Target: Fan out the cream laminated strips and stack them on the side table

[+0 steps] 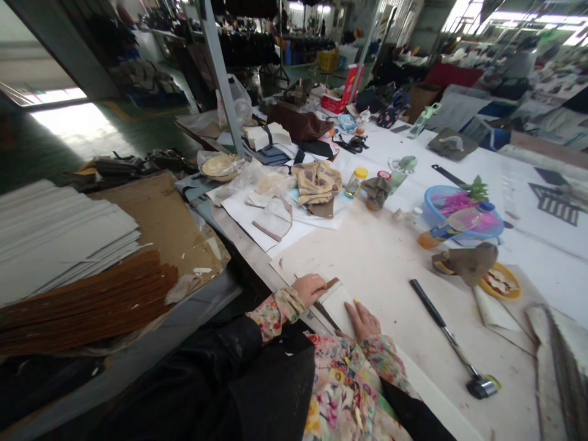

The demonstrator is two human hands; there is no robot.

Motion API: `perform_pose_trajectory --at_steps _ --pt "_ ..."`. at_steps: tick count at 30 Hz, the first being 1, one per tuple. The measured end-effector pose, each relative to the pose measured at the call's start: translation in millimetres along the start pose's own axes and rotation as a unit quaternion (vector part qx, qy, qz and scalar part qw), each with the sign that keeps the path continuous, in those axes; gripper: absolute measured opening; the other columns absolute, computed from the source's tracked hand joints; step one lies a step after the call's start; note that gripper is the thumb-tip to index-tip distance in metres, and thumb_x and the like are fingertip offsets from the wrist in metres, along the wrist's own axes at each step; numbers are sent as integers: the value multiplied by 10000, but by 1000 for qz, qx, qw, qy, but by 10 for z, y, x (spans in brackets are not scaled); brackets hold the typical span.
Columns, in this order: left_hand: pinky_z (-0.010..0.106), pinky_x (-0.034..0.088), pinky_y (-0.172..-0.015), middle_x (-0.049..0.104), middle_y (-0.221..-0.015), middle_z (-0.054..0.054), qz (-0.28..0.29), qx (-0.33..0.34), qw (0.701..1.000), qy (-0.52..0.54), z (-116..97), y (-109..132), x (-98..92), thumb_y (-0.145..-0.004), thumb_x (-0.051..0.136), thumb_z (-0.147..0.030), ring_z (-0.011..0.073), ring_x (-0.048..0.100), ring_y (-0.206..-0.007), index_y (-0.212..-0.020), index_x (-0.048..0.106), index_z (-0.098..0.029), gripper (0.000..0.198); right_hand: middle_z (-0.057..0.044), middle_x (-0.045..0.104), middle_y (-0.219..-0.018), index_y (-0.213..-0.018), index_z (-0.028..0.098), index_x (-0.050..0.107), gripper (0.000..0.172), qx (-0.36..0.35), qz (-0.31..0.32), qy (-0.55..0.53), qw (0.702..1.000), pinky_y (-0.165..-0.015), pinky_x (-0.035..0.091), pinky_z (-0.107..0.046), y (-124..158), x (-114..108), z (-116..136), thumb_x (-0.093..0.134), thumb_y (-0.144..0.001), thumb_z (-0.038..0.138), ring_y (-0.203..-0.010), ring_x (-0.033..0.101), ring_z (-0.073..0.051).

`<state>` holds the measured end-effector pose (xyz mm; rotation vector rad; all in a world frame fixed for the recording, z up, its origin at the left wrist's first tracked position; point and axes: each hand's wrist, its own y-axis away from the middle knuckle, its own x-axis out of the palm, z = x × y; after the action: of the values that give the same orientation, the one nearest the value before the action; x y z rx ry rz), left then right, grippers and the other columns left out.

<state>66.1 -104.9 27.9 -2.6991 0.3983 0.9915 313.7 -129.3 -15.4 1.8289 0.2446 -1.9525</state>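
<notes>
Pale panel (pixel 337 301) lies flat on the worktop (pixel 381 263) close to the wearer's body, near the table edge, apparently so both hands reach it without stretching. Brown strip (pixel 331 283) shows along its far end. Left hand (pixel 309 289) at the panel's 10 o'clock: fingers bent together over the far corner by the strip, likely to keep that edge down or lined up; whether they pinch it, cannot tell. Right hand (pixel 362 320) at 4 o'clock: fingers loosely spread, laid on the panel's surface, gripping nothing visible, probably pressing to stop it sliding. Hammer (pixel 446 332) lies at 3 to 4 o'clock, well apart from the panel, handle end angled away from the wearer, head nearer the body; seems parked on the right-hand side within reach. Yellow dish (pixel 515 285) at 3 o'clock, brown piece (pixel 475 260) partly over it, purpose unclear. Blue basin (pixel 428 205) at 2 o'clock with a bottle (pixel 452 226) leaning against its near side, likely just propped there. Jar with yellow lid (pixel 356 182) near 12, beside a patterned cloth (pixel 316 180); both sit past the bare patch, which leaves working room. White sheets (pixel 59 236) at 9 to 10 and brown stack (pixel 92 300) at 9, both on cardboard (pixel 138 202), fanned perhaps for easy picking.
</notes>
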Motion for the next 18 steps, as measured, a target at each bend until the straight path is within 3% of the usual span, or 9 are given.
perform_pose_trajectory --at_steps 1,2,6,8,12,18 --pt "266 386 -836 574 -833 34 -4 13 1000 0 -26 25 9 -838 427 -288 143 503 -848 -806 568 -177 181 -99 321 -1372 -1325 235 338 640 1 0 1 1000 -962 329 -429 2 -2 2 462 -731 441 -1227 333 -244" --pt "259 387 -831 577 -844 31 -8 -16 1000 2 -31 35 16 -834 435 -289 140 505 -846 -816 567 -178 174 -98 319 -1373 -1326 233 336 644 1 2 3 1000 -964 328 -428 4 -7 6 462 -730 442 -1226 334 -243" --pt "228 408 -755 598 -864 5 -18 -264 964 10 131 -63 23 -822 447 -295 123 526 -805 -895 569 -185 179 -96 316 -1375 -1327 230 336 644 -1 2 7 1000 -968 329 -425 14 -39 28 459 -731 440 -1226 336 -241" --pt "236 417 -706 611 -816 12 -8 -330 944 10 257 -151 24 -828 429 -316 133 541 -765 -890 584 -171 221 -94 315 -1376 -1326 231 337 640 1 -3 9 1000 -970 328 -424 17 -51 37 458 -734 440 -1228 336 -241" --pt "243 423 -659 626 -768 25 32 -385 922 7 419 -266 18 -801 464 -342 143 556 -708 -863 617 -158 248 -93 323 -1373 -1319 240 348 654 3 -2 5 1000 -968 332 -429 16 -52 42 484 -718 459 -1220 349 -248" --pt "239 434 -675 629 -789 11 79 -398 914 3 393 -265 -11 -774 499 -372 141 566 -725 -891 629 -179 261 -96 336 -1364 -1312 256 355 645 -4 2 5 1000 -961 339 -443 54 -23 -12 484 -711 454 -1233 331 -254"
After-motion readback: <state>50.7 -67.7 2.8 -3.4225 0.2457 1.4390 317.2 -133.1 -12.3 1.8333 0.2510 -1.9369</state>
